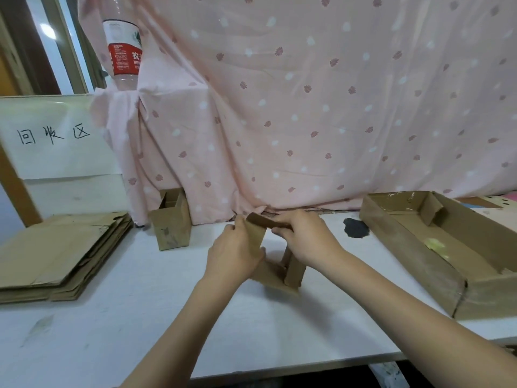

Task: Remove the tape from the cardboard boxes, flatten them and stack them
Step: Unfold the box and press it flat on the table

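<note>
Both hands, left (233, 254) and right (303, 238), gripped a small box (275, 271) on the white surface (140, 317) before a pink curtain (307, 107).

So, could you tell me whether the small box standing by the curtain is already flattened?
Not yet. The small box stands upright beside the pink curtain, top flaps open, apart from the flattened stack.

Two hands, the left hand (235, 254) and right hand (306, 238), three unflattened cardboard boxes, namely a small box (275, 271), an upright box (171, 224) and a shallow tray-like box (436, 257), one stack of flattened cardboard (60, 254), one plastic bottle (123, 51), one handwritten paper sign (53, 134).
</note>
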Motion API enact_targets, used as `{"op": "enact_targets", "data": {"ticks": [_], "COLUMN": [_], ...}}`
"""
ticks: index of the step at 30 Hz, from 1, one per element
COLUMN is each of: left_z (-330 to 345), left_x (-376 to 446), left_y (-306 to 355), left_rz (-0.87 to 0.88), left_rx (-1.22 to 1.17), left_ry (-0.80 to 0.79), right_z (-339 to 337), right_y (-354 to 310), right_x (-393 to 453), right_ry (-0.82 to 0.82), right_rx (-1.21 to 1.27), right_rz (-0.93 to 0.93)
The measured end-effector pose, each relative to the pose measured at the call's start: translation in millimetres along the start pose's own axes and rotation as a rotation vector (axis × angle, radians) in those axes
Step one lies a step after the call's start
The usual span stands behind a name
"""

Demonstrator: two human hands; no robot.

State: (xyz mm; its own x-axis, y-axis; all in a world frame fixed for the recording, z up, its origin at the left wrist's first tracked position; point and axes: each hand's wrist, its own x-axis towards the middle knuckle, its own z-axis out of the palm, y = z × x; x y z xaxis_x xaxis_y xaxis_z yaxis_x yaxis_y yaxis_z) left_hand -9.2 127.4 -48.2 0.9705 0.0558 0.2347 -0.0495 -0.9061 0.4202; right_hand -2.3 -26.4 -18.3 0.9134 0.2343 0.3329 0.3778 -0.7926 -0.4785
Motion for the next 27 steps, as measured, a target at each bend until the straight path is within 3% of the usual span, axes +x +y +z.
{"op": "enact_targets", "data": {"ticks": [3, 5, 8, 12, 15, 18, 23, 26, 27], "left_z": [11, 15, 12, 9, 9, 7, 2, 4, 8], "left_x": [-5, -6, -7, -9, -13, -10, -6, 9, 14], "left_y": [-1, -4, -7, -8, -4, -2, -26, -45, -53], "left_rz": [-0.038, -0.065, -0.112, -0.170, -0.162, -0.168, -0.176, -0.309, -0.357], "left_rx": [-0.029, -0.096, -0.144, -0.214, -0.268, -0.363, -0.517, -0.490, -0.579], "left_ry": [0.034, 0.028, 0.042, 0.022, 0.009, -0.006, -0.154, -0.335, -0.383], "right_z": [5, 10, 12, 23, 31, 33, 20, 12, 9], "right_y": [5, 12, 18, 28, 30, 30, 37, 45, 46], "right_x": [-5, -13, -24, -29, -31, -30, -27, -28, -29], "right_ry": [-0.060, 0.021, 0.090, -0.043, -0.115, -0.111, -0.079, -0.074, -0.082], "right_rx": [0.022, 0.061, 0.047, 0.450, 0.540, 0.473, 0.733, 0.969, 1.052], "right_rz": [-0.034, 0.040, 0.226, 0.560, 0.520, 0.485, 0.587, 0.618, 0.625]}}
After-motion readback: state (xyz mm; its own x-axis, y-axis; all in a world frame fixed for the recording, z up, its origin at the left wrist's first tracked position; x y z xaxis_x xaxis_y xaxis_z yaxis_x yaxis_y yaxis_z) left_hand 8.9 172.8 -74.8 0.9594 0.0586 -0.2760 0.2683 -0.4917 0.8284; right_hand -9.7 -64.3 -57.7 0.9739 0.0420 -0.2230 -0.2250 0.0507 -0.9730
